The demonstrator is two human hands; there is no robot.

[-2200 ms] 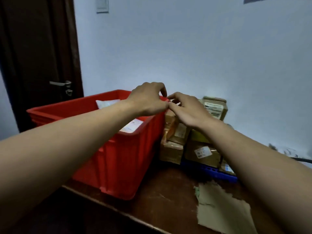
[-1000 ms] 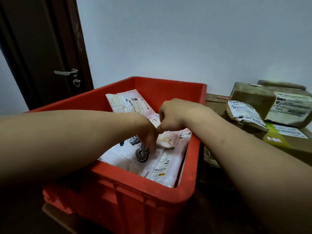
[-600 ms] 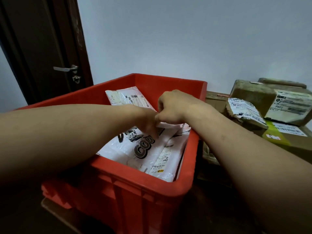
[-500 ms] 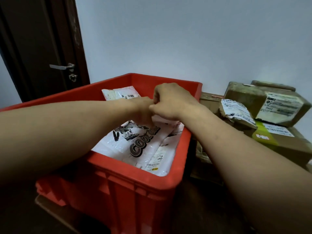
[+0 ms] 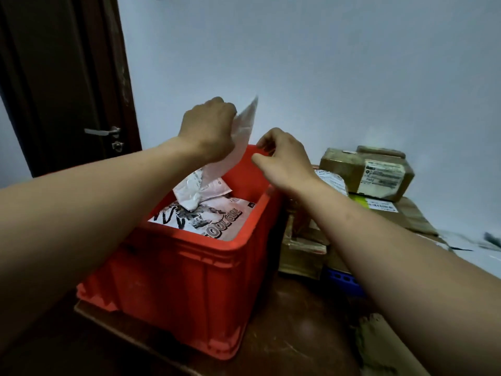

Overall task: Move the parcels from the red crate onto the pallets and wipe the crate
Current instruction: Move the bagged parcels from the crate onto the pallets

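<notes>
Pale wall (image 5: 339,63) behind, scuffed brown tabletop (image 5: 298,327) below. We see the ribbed red plastic crate (image 5: 189,280) holding flat printed mailers (image 5: 217,217). The left hand (image 5: 208,128) grips a crinkled white poly parcel (image 5: 244,131) above the crate. The right hand (image 5: 284,158) hovers beside it, fingers loosely curled, holding nothing. Taped cardboard boxes (image 5: 366,172) are stacked just beside the crate.

The light is dim, soft and cool. It falls evenly on the pale wall (image 5: 339,63) with no glare, while the dark door (image 5: 54,77) and the brown surface (image 5: 298,321) under the red crate (image 5: 189,280) sink into murky shadow. The white parcel (image 5: 245,126) gripped in the left hand (image 5: 208,128) is smeared by motion at its upper edge, and the clutter (image 5: 485,241) at the far right is streaked too. Wide-angle distortion bows the door and swells the forearms toward the lower corners.
</notes>
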